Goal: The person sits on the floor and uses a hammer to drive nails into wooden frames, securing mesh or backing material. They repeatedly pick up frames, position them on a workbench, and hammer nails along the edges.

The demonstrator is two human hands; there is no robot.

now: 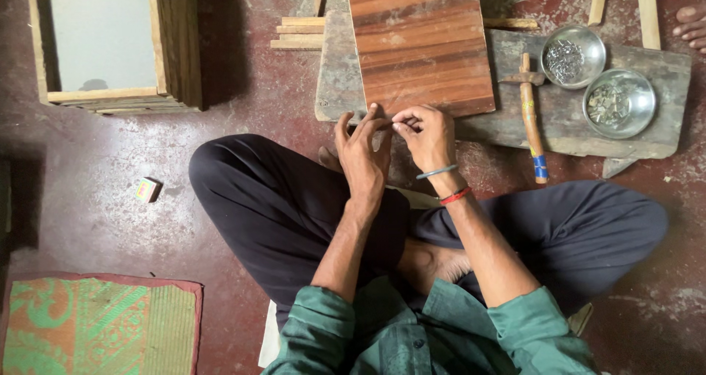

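Both hands meet at the near edge of the reddish wooden board [421, 44]. The left hand [362, 153] and right hand [426, 136] pinch 1 small nail [387, 124] between fingertips, its long axis running left-right. The hammer [531, 114] lies just right of the right hand.

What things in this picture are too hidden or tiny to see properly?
- Head view: the thing pinched between the left hand and right hand is too small.
- Bowls: contents too tiny.
- Panel: cut off at top edge.
- Foot: cut off at right edge.

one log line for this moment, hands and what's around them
left hand: pinching small piece | right hand: same, at board edge | hammer, two bowls on slab at right
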